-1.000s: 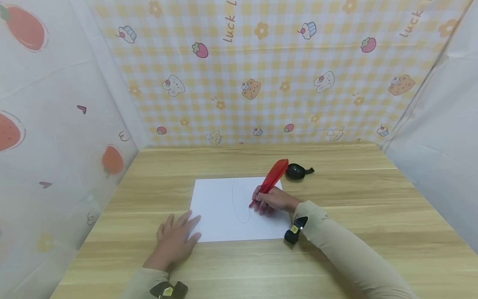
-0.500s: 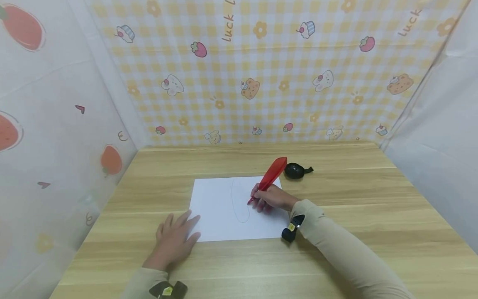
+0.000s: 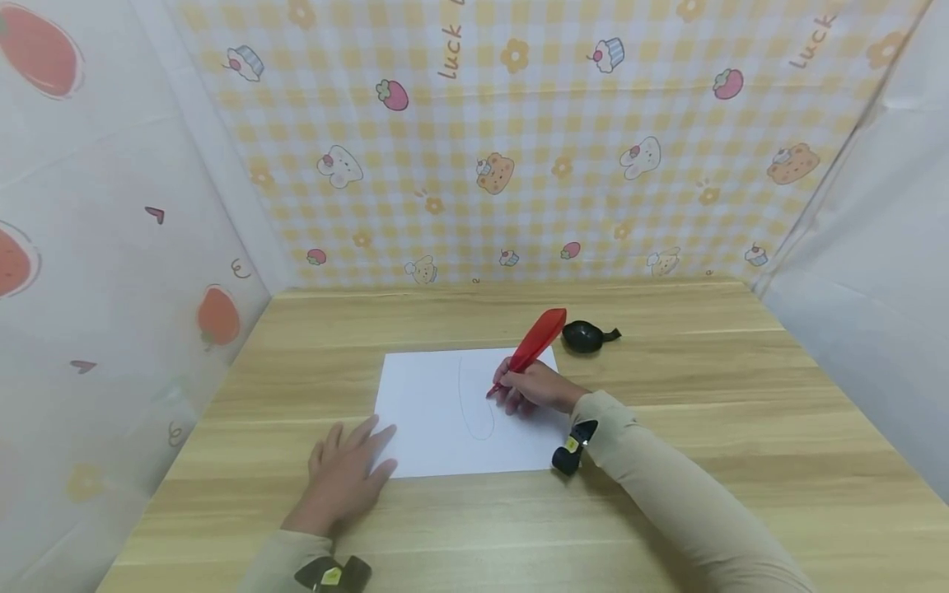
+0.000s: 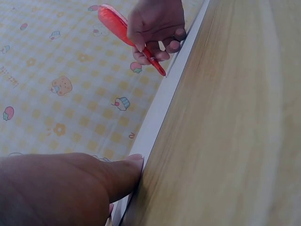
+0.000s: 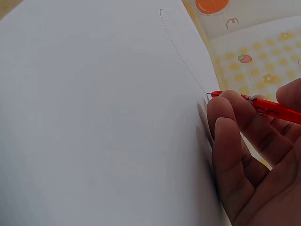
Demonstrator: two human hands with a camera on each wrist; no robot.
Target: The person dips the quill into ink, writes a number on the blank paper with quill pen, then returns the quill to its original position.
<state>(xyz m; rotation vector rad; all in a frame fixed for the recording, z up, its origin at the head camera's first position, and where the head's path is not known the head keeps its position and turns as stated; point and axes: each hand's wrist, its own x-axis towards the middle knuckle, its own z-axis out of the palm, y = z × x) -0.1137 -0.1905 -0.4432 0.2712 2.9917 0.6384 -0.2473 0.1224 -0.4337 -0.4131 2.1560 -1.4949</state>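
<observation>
The right hand (image 3: 535,390) grips a red feather-shaped pen (image 3: 530,349), fingers curled round its lower shaft, the feather end slanting up and away toward the back of the table. In the right wrist view the pen's tip (image 5: 208,93) touches the paper (image 5: 94,122) at the end of a thin curved line (image 5: 181,52). From the head view that line (image 3: 474,403) forms a tall narrow loop near the middle of the sheet, and the right hand sits on the sheet's right half, close to its right edge.

The left hand (image 3: 344,476) lies flat, fingers straight and spread, pressing the near left corner of the paper (image 3: 423,412); most of the palm rests on the table (image 3: 712,461) beyond the sheet's left edge. In the left wrist view a fingertip (image 4: 127,167) lies right at the paper's edge (image 4: 162,101).

The sheet lies roughly square to the table, its near edge well back from the table's front. Bare wood shows on all sides of it, widest to the right. A small black object (image 3: 586,336) sits on the table just beyond the sheet's far right corner, near the pen's feather end but apart from it. Patterned cloth walls (image 3: 519,148) close the table at the back and both sides.
</observation>
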